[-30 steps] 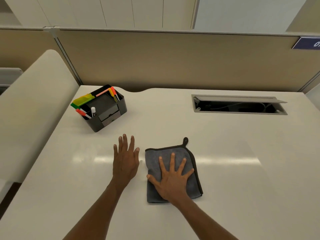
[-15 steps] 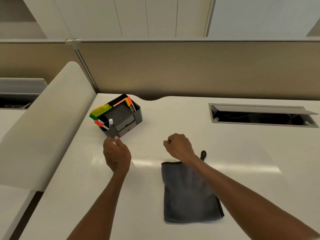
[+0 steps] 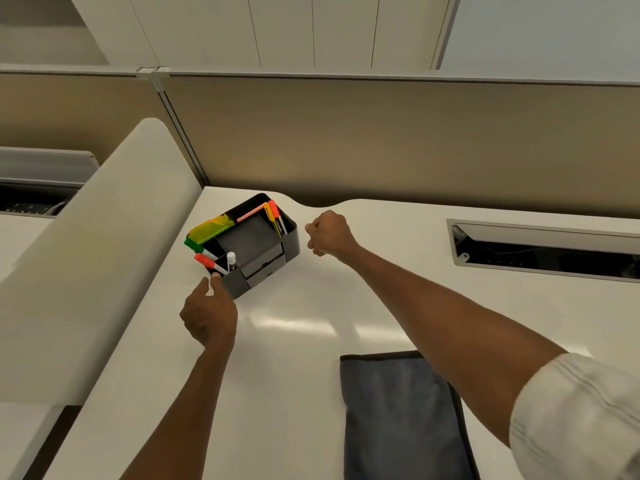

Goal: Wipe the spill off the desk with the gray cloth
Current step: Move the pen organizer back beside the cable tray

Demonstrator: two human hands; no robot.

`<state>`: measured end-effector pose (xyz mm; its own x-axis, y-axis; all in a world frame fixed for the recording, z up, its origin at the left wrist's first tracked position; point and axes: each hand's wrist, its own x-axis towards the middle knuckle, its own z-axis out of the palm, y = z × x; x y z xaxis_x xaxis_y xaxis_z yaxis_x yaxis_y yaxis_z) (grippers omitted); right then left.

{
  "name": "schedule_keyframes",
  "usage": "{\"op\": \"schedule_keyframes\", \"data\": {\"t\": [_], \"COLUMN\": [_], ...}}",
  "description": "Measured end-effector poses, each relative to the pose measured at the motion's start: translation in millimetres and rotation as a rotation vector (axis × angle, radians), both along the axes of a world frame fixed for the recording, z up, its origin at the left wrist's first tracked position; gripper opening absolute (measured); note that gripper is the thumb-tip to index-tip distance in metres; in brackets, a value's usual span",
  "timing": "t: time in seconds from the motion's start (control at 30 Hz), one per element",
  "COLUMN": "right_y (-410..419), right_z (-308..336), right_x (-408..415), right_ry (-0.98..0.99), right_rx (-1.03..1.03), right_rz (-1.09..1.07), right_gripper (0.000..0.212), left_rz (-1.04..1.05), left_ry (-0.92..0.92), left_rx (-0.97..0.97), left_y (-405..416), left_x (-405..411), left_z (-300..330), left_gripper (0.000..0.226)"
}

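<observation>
The folded gray microfibre cloth [image 3: 401, 417] lay flat at the near edge of the glossy white desk [image 3: 311, 341], untouched. The left hand [image 3: 209, 315], fingers loosely spread, touched the near corner of the black plastic pen organiser [image 3: 254, 249] by the desk's far left corner. The right hand [image 3: 327, 233] hovered curled into a fist just beside the organiser's right side, gripping nothing visible.

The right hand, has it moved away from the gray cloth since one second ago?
Yes. The right hand left the gray cloth and went forward to the black organizer.
</observation>
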<state>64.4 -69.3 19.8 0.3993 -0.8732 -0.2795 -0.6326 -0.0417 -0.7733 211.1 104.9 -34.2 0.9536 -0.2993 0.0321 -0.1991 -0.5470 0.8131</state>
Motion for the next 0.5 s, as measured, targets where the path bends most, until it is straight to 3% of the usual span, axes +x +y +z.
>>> {"op": "schedule_keyframes", "data": {"t": [0.3,0.5], "right_y": [-22.2,-28.1], "right_z": [-25.3,-33.0], "right_x": [46.6,51.8], "right_ry": [0.011,0.105], "right_rx": [-0.045,-0.048], "right_rz": [0.002,0.077], "right_gripper": [0.043,0.018], "left_rz": [0.054,-0.013], "left_ry": [0.082,-0.003], "left_rx": [0.035,0.063], "left_y": [-11.9,-14.9], "left_x": [20.2,25.3], "left_z": [-7.9,-5.8], "left_gripper": [0.042,0.037]}}
